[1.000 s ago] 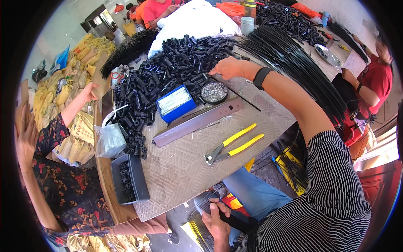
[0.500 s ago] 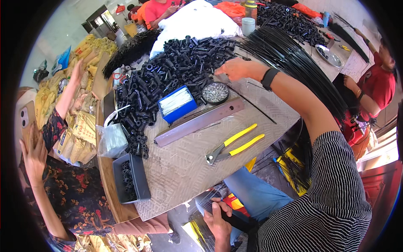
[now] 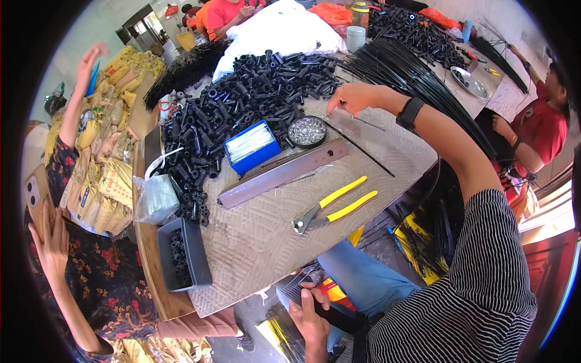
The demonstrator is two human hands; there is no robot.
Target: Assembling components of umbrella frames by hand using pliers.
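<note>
Right hand point(image 3: 354, 100), index extended, is being shifted toward three o'clock, away from heaped black tubes point(image 3: 266, 81), left hand point(image 3: 311, 316) being half-curled, both holds unclear.

Yellow sacks point(image 3: 118, 181) heaped at left; white bundle point(image 3: 281, 31) at back, pale canister point(image 3: 356, 41) beside it.

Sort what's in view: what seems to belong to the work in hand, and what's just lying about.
Likely part of the work:
black rod near the right hand
heaped black tubular parts
blue box of pale strips
round dish of small shiny pieces
yellow-handled pliers

Probably just lying about:
pale cup
bottle behind it
crumpled orange plastic
</note>
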